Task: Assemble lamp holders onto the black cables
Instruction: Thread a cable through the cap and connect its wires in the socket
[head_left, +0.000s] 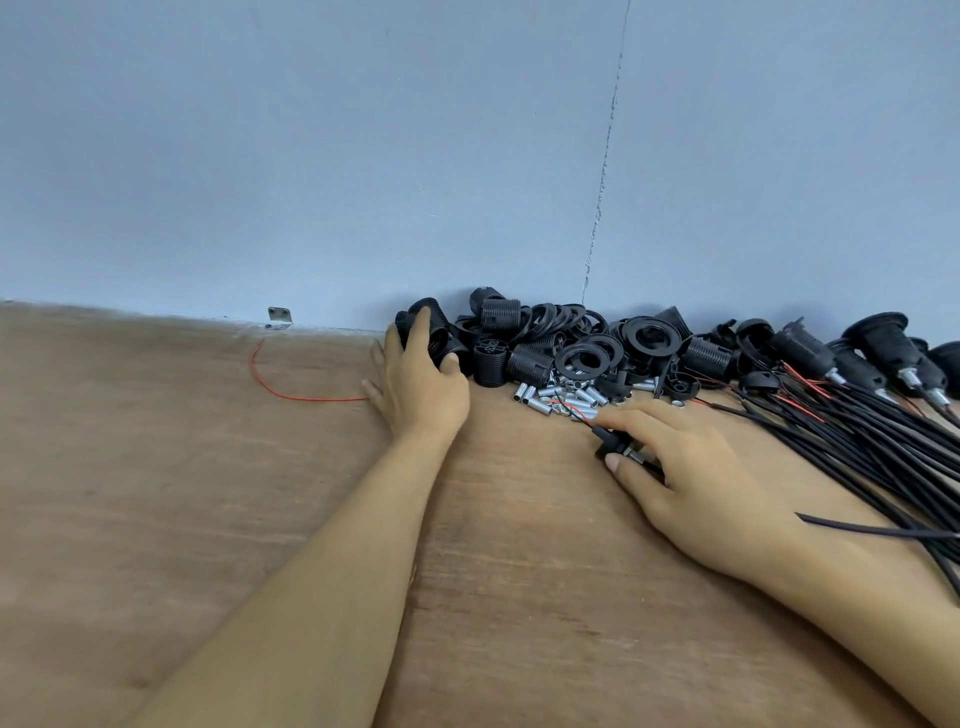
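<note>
One grey-blue wall (311, 156) fills the upper half of the frame, and a brown wooden worktop (208, 493) fills the lower half. A thick bundle of black cables (857, 447) fans across the right side of the worktop, several of them ending in fitted holders (883, 338) near the wall at the far right. A pile of black holder parts (597, 343), threaded bodies and rings, lies against the wall at centre right.

The left hand (415, 384) reaches to the left end of that pile. Its index finger and thumb curl round one lamp holder (434, 332), while its other fingers spread flat on the worktop.

The right hand (691, 467) lies lower and to the right, just beside the bundle. Its thumb and index finger pinch a cable end (609, 444) carrying a small black fitting, with thin red and black leads pointing toward the pile.

Short metal tubes (566, 397) are scattered between the pile and the right hand. A loose red wire (270, 384) curves left of the left hand. A small metal bracket (279, 315) sits at the wall's foot.
</note>
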